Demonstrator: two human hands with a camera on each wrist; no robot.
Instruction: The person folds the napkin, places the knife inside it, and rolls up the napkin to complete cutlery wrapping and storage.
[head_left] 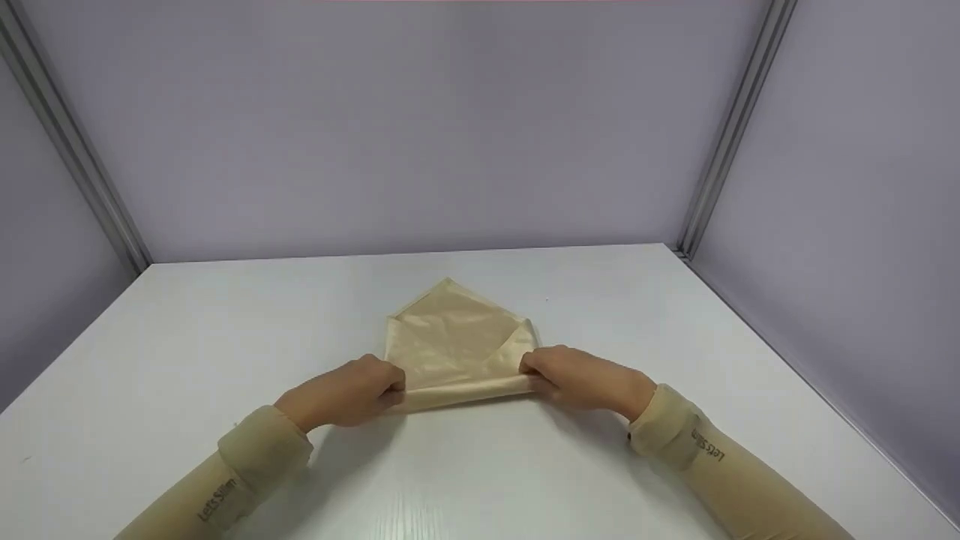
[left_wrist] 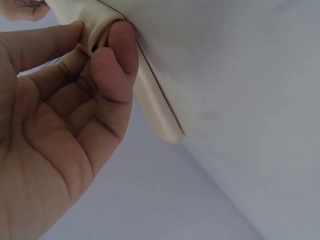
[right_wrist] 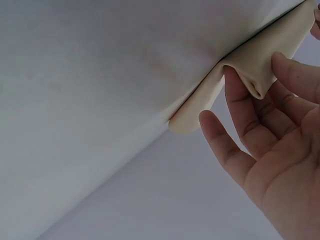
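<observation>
A shiny beige cloth (head_left: pixel 457 337) lies folded on the white table (head_left: pixel 187 337), its far corner pointing away from me. Its near edge is rolled into a narrow tube. My left hand (head_left: pixel 396 388) grips the tube's left end, and my right hand (head_left: pixel 529 371) pinches the right end. In the left wrist view, the left hand (left_wrist: pixel 95 55) has thumb and fingers curled round the cloth roll (left_wrist: pixel 155 107). In the right wrist view, the right hand (right_wrist: pixel 255 85) holds the end of the cloth roll (right_wrist: pixel 260 55) between thumb and fingers. Both arms wear beige sleeves.
Grey-violet partition walls (head_left: pixel 450 127) close the table in at the back and on both sides, with metal posts (head_left: pixel 724 127) in the corners. Bare tabletop surrounds the cloth.
</observation>
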